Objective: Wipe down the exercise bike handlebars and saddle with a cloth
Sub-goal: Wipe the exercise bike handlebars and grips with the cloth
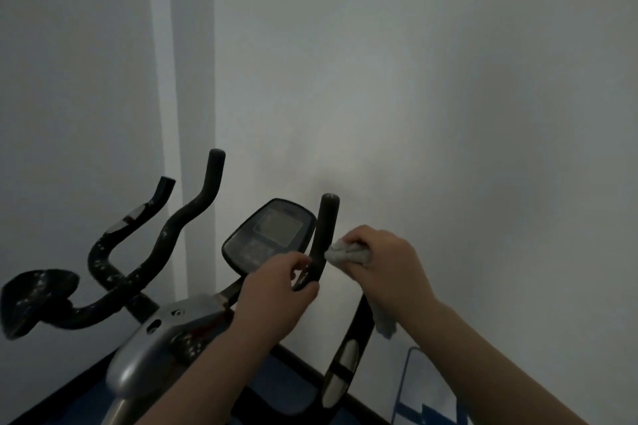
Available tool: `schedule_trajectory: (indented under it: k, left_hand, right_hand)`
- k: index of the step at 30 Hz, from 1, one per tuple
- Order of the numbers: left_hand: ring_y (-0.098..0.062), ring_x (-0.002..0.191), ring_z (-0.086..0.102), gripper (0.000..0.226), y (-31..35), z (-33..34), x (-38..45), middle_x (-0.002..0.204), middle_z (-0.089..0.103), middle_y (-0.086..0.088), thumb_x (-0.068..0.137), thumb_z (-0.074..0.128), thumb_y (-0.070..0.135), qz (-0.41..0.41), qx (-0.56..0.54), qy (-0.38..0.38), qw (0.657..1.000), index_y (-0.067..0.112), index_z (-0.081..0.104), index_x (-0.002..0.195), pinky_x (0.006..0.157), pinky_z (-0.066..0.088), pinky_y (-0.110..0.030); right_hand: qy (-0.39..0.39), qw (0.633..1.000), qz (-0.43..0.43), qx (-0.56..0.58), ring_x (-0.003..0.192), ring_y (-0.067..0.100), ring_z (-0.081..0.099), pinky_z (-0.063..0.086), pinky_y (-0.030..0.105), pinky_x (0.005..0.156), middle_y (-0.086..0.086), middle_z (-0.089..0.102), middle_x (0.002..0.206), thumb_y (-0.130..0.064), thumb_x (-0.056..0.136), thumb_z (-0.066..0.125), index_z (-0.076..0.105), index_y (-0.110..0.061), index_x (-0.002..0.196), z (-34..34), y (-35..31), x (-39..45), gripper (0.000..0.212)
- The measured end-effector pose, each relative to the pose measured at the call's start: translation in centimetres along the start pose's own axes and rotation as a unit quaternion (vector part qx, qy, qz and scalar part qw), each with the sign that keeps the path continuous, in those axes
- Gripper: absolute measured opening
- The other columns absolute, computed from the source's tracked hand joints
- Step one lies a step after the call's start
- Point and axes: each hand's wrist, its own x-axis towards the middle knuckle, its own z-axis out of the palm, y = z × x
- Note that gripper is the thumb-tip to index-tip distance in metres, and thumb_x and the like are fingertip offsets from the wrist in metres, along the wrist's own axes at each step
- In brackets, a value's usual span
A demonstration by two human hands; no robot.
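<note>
- Nearest, bottom right: white panel [428, 390] with blue shapes; no readable writing.
- Left hand [276, 290] curled around lower part of black right handlebar [326, 228], gripping it.
- Right hand [383, 259] bunched around crumpled grey cloth [345, 253], pressed against same bar just above; loose end hanging below wrist.
- Grey plastic housing [155, 338] below.
- Oval console [269, 235] behind hands, screen blurred.
- Left handlebars [162, 238] curved, black, speckled white.
- Dark saddle-like pad [34, 297], far left.
- Plain pale wall [414, 79] behind.

pale wall [414, 79] behind; blue-and-white panel [428, 397] leans below.
</note>
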Motion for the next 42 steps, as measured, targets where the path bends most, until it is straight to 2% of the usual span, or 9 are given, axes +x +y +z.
schedule_trajectory:
  k: [5,14,18,24,30,34,36,39,42]
  left_hand:
    - [-0.006,0.090,0.058,0.035,2.4,1.5,4.4,0.100,0.060,0.014,0.081,0.067,0.034,-0.031,-0.022,0.074,0.996,0.029,0.058,0.114,0.083,0.051,-0.029]
    - [-0.005,0.083,0.061,0.025,3.3,2.5,7.5,0.092,0.064,0.016,0.082,0.066,0.034,-0.055,-0.031,0.125,0.990,0.028,0.061,0.106,0.082,0.052,-0.030]
    - [-0.004,0.081,0.061,0.023,2.9,2.5,8.0,0.094,0.066,0.016,0.082,0.066,0.034,-0.050,-0.014,0.128,0.990,0.030,0.061,0.104,0.079,0.051,-0.029]
    - [0.004,0.075,0.058,0.020,2.3,2.6,8.2,0.089,0.064,0.018,0.082,0.066,0.035,-0.038,-0.026,0.124,0.991,0.031,0.059,0.100,0.075,0.051,-0.027]
    - [0.001,0.074,0.061,0.019,1.4,1.8,9.2,0.086,0.066,0.016,0.078,0.071,0.033,-0.029,-0.060,0.081,0.994,0.031,0.062,0.095,0.068,0.049,-0.020]
    - [-0.014,0.075,0.066,0.017,0.5,0.4,10.6,0.084,0.071,0.004,0.075,0.076,0.024,-0.011,-0.127,0.014,0.992,0.022,0.068,0.090,0.067,0.050,-0.023]
    - [-0.019,0.078,0.067,0.017,0.1,-0.1,11.0,0.086,0.072,-0.002,0.076,0.076,0.021,0.003,-0.135,-0.015,0.991,0.017,0.070,0.091,0.072,0.053,-0.030]
    - [-0.024,0.081,0.069,0.019,-0.2,-0.3,11.3,0.088,0.073,-0.009,0.078,0.075,0.019,0.028,-0.140,-0.040,0.989,0.011,0.070,0.094,0.077,0.055,-0.036]
    - [-0.019,0.072,0.067,0.020,-0.4,-0.4,11.2,0.089,0.072,-0.014,0.081,0.072,0.014,0.035,-0.161,-0.059,0.984,0.005,0.068,0.099,0.069,0.055,-0.021]
  right_hand:
    - [0.048,0.997,-0.051,0.038,0.081,0.010,0.060,0.048,0.024,0.073,-0.010,0.068,0.087,-0.031,0.075,0.077,0.068,-0.020,0.092,-2.2,1.8,6.6,0.023]
    - [-0.135,0.985,-0.083,0.064,0.079,0.003,0.064,0.049,0.021,0.072,-0.012,0.071,0.080,-0.030,0.067,0.080,0.075,-0.026,0.082,-1.6,2.2,13.6,0.016]
    - [-0.201,0.974,-0.067,-0.083,0.077,0.008,0.060,0.043,0.022,0.064,-0.010,0.066,0.076,-0.027,0.062,0.082,0.075,-0.026,0.075,-4.3,2.7,15.9,0.015]
    - [-0.167,0.982,-0.079,0.050,0.078,0.004,0.063,0.047,0.018,0.068,-0.009,0.070,0.078,-0.028,0.064,0.083,0.076,-0.024,0.081,-2.3,1.6,15.0,0.019]
    - [-0.242,0.969,0.012,-0.051,0.076,0.006,0.062,0.049,0.020,0.066,-0.008,0.070,0.076,-0.023,0.063,0.083,0.076,-0.024,0.077,-4.5,3.8,14.7,0.016]
    - [-0.028,0.982,0.104,0.155,0.070,-0.002,0.061,0.044,0.007,0.064,-0.012,0.068,0.073,-0.023,0.065,0.084,0.075,-0.024,0.079,-1.6,4.6,11.1,0.017]
    - [0.064,0.957,0.149,0.242,0.073,-0.001,0.065,0.050,0.014,0.071,-0.014,0.070,0.076,-0.022,0.066,0.084,0.074,-0.027,0.078,0.8,4.0,9.1,0.017]
    - [0.168,0.919,0.211,0.286,0.075,0.006,0.068,0.055,0.025,0.072,-0.011,0.072,0.078,-0.022,0.070,0.082,0.073,-0.026,0.080,3.3,2.9,7.2,0.014]
    - [0.237,0.899,0.244,0.275,0.075,0.004,0.067,0.053,0.019,0.069,-0.012,0.070,0.078,-0.020,0.074,0.079,0.072,-0.022,0.083,5.4,1.4,5.4,0.012]
